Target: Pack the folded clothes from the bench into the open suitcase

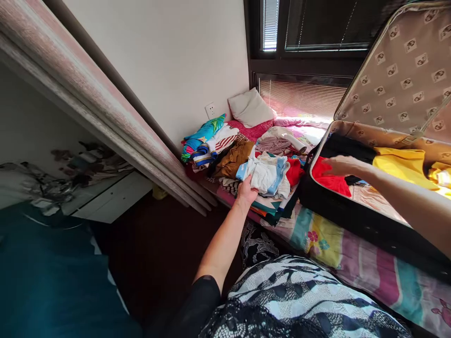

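White garment point(262, 174) bunched in left hand point(246, 191); yellow clothing point(405, 170) cut off.

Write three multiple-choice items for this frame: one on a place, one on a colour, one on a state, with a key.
1. Where does the right hand rest?
A. On the pillow
B. On the red garment inside the suitcase
C. On the floor

2. What colour is the garment lying at the right of the suitcase?
A. Yellow
B. Purple
C. Grey

3. How does the suitcase lid stand?
A. Zipped shut
B. Taken off and laid on the floor
C. Raised open

Key:
1 B, the palm lies flat on the red garment within the case.
2 A, the yellow garment lies past the right forearm.
3 C, the patterned lining faces the camera.

The left hand grips a white and blue bundle on the clothes pile beside the case.
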Tool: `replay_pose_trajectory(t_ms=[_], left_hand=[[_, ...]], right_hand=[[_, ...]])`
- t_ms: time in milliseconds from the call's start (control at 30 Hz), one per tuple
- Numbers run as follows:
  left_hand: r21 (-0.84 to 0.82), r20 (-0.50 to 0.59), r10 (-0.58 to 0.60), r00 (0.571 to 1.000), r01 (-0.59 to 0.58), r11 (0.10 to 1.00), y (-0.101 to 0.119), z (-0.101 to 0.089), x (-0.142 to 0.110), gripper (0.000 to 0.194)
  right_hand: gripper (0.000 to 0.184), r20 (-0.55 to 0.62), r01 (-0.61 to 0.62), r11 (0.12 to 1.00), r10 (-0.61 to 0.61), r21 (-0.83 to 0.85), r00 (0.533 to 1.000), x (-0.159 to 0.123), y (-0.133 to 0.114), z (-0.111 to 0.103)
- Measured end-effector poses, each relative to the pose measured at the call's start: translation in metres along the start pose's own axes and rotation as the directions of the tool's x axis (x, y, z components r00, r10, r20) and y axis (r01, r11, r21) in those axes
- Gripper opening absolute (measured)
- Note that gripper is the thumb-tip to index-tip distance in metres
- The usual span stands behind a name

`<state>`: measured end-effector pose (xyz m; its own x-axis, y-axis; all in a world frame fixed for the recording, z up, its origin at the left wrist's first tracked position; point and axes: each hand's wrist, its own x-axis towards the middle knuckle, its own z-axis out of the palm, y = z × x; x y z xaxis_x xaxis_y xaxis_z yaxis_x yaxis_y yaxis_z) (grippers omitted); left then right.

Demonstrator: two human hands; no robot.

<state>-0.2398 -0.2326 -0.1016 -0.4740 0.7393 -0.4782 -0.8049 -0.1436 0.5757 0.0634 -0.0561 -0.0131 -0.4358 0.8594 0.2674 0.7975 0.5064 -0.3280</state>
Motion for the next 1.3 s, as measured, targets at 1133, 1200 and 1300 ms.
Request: replay_pose_trajectory(t_ms=[1133,1200,1300], left_hand=[[0.468,0.877,-0.134,0.462,-0.883,0.02,0.135,0.049,-0.079,0.034],[0.395,0.902,-0.212,0.377,-0.917,0.049,0.137,0.087,-0.076,0.034],[0.244,0.955,-0.188,0.231,-0.968,0.051,0.114,0.15,-0.065,0.025]], right_hand=[[0.03,0.468,0.341,0.828,-0.54,0.445,0.7,0.015,-0.148,-0.109],[0.034,0.489,0.232,0.862,-0.456,0.451,0.743,0.014,-0.121,-0.136],[0.038,0.5,0.081,0.919,-0.282,0.385,0.819,0.005,-0.078,-0.167]])
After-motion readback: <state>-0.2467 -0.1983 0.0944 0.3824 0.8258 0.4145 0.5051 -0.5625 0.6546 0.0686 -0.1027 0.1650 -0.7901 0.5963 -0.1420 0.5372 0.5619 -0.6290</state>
